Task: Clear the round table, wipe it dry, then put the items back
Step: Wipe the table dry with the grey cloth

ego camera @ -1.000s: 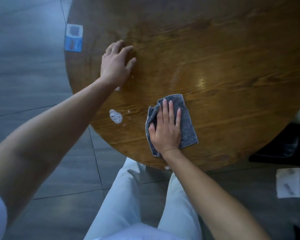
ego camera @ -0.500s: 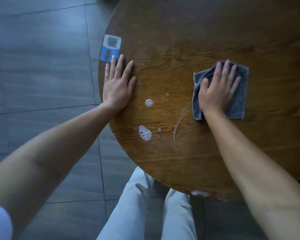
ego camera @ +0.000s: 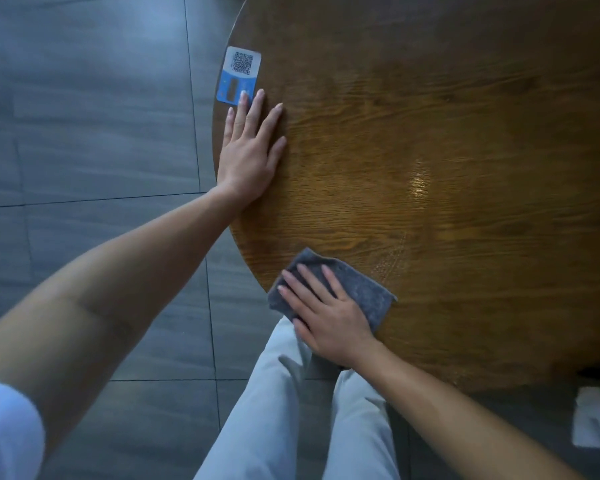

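1. The right hand (ego camera: 329,317) lies flat, fingers straight, pressing the grey cloth (ego camera: 357,289) onto the round table (ego camera: 430,150) at its 7 o'clock rim; an open palm likely spreads pressure so the cloth soaks evenly.
2. The left hand (ego camera: 250,147) rests flat, fingers spread, at the 9 o'clock edge, probably bracing the body and steadying the top.
3. The hands are well apart.
4. A blue-and-white QR sticker (ego camera: 239,76) sits at 10 o'clock, a fingertip touching it.
5. Nothing on the visible tabletop blocks the wiping; a white paper (ego camera: 596,417) lies on the floor at 5 o'clock.
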`<state>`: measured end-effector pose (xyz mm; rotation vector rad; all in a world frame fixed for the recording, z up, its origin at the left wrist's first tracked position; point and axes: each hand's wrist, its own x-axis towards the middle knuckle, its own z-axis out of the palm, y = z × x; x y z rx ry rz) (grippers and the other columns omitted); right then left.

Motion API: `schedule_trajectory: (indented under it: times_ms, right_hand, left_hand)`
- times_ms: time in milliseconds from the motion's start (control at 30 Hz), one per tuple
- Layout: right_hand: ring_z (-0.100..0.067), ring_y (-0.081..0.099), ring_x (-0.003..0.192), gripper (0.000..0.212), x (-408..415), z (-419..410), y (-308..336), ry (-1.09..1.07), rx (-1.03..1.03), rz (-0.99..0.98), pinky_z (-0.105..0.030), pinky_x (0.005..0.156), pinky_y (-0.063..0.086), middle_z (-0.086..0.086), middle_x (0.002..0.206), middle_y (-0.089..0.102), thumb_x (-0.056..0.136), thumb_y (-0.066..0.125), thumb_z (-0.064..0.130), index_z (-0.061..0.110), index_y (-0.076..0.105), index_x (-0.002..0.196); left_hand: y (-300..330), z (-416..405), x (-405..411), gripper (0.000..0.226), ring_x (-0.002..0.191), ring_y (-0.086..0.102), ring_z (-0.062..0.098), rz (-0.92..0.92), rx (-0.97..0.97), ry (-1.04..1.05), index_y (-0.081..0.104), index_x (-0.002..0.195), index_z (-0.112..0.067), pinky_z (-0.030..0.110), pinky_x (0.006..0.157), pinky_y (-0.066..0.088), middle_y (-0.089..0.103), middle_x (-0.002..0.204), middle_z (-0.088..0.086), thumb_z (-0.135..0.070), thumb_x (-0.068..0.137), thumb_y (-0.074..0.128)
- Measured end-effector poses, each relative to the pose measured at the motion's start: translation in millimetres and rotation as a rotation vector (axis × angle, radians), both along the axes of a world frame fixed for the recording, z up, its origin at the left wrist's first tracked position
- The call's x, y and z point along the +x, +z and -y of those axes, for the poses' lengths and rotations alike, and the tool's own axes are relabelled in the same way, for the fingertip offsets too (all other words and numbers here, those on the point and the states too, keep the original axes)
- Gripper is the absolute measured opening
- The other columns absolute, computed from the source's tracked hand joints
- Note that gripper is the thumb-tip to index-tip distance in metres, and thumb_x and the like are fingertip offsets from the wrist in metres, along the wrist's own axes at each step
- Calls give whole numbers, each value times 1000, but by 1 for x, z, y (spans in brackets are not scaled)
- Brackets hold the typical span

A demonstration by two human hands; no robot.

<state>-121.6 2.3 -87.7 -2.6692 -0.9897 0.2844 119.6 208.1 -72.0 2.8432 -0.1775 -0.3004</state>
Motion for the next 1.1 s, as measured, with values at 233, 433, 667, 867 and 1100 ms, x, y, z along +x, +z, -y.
schedule_trajectory:
  times_ms: [233,433,667,867,1100]
  right_hand:
    - [-29,14,160,71,67,92,-2,-370,-127,11,-55,128,11,-7,172,19,100,46,45,17,28,163]
    - [-33,11,160,67,190,74,0,-756,-119,12,-55,128,9,-14,172,15,103,35,45,14,26,163]
    - [-31,10,160,69,150,-19,2,-365,-76,8,-56,128,10,-12,172,16,102,37,42,12,26,163]
    - [-29,15,160,64,-15,-14,2,11,-3,-33,-55,128,15,-9,171,23,101,47,37,12,36,159]
    - [-25,23,158,67,-80,87,2,-156,-39,-30,-55,125,24,-4,170,28,98,57,36,15,37,159]
  left_hand:
    - [-5,3,-10,57,159,3,31,62,23,43,31,160,-25,48,129,2,14,172,7,-49,108,29]
    - [-8,-6,-24,57,159,9,31,85,-38,54,37,158,-20,46,129,5,19,170,10,-45,107,39]
    - [-8,-9,-24,57,159,10,30,63,-67,61,38,157,-20,44,129,5,21,170,8,-44,105,41]
    - [-7,-8,-25,56,159,8,30,63,-64,64,38,157,-20,46,129,4,19,170,8,-43,106,40]
    - [-8,5,-32,56,158,8,33,92,-29,117,36,158,-19,45,129,2,19,170,10,-40,106,35]
